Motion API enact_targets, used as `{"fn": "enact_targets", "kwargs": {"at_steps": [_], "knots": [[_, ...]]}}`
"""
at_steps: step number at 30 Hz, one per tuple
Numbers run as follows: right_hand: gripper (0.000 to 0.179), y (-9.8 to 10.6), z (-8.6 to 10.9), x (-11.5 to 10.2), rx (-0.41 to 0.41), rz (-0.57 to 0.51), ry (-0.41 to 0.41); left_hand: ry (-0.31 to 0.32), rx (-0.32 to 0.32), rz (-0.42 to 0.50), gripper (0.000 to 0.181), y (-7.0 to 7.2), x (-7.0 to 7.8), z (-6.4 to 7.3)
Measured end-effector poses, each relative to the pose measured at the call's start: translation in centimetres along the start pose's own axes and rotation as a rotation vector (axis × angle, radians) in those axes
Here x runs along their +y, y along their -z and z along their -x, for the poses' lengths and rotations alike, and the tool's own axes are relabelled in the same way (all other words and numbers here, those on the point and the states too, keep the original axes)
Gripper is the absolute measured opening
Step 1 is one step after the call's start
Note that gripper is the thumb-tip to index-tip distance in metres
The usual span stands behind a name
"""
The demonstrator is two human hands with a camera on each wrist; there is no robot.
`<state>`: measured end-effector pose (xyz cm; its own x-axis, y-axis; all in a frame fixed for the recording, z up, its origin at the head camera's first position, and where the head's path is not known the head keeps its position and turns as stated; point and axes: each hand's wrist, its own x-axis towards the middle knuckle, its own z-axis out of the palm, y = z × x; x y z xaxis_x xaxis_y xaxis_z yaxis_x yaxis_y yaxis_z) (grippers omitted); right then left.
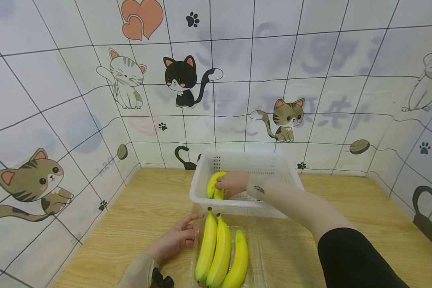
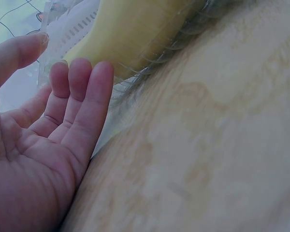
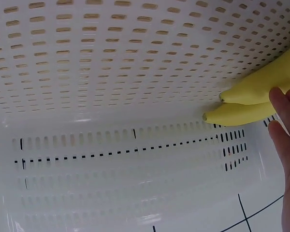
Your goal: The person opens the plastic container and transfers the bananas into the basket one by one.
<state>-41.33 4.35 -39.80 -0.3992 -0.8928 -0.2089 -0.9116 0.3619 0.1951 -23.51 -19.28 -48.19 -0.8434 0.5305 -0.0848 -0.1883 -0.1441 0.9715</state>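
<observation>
Inside a white perforated plastic basket [image 1: 234, 209], my right hand [image 1: 235, 183] is at two yellow bananas [image 1: 211, 185] lying at its left end. In the right wrist view, the fingertips [image 3: 277, 99] meet the upper banana [image 3: 253, 87], with fingers fairly straight and spread apart. A clear plastic container [image 1: 258, 260] in front of the basket holds three bananas [image 1: 221, 250], stems pointing away from me. My left hand [image 1: 176, 238] rests on the table beside the container. Its fingers are relaxed, tips right at the container's left wall, as the left wrist view shows, palm turned up.
Both the basket and container stand on a wood-grain table [image 1: 129, 224]. Behind and on both sides rises a white grid-patterned sheet with cartoon cats [image 1: 289, 120]. The basket's walls stand higher than the bananas inside. A black strap piece [image 1: 162, 279] sits at the left wrist.
</observation>
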Motion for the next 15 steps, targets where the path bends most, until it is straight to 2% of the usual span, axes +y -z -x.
{"fn": "enact_targets", "kwargs": {"at_steps": [15], "knots": [[0.03,-0.34,-0.16,0.31,0.018,0.007,0.011,0.006,0.008,0.001,0.061,-0.11,0.08,0.08]]}}
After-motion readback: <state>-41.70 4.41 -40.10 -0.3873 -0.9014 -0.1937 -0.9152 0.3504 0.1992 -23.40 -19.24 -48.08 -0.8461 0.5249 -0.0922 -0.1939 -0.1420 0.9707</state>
